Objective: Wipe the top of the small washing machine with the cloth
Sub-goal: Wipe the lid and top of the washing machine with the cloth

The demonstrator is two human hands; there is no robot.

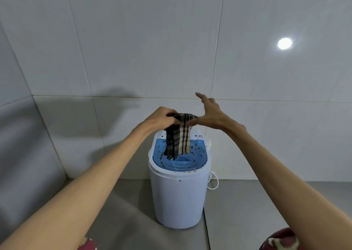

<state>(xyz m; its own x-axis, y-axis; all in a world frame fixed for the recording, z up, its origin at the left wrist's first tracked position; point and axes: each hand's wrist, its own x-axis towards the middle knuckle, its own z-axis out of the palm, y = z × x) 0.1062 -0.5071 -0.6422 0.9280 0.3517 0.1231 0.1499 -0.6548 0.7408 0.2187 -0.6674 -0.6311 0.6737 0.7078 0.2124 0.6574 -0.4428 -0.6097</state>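
Note:
A small white washing machine (179,194) stands on the grey floor in a tiled corner. Its blue lid (198,154) carries several dark specks. A checked brown, black and cream cloth (179,139) hangs down over the lid, its lower end near or on the blue surface. My left hand (160,118) grips the cloth's top end above the machine. My right hand (211,114) pinches the cloth's right top edge with thumb and one finger, while the other fingers are spread apart and point up.
White tiled walls close in behind and on the left. A white cord (213,181) loops on the floor at the machine's right side. Red-patterned slippers (280,240) show at the bottom edge, on the grey floor (114,211).

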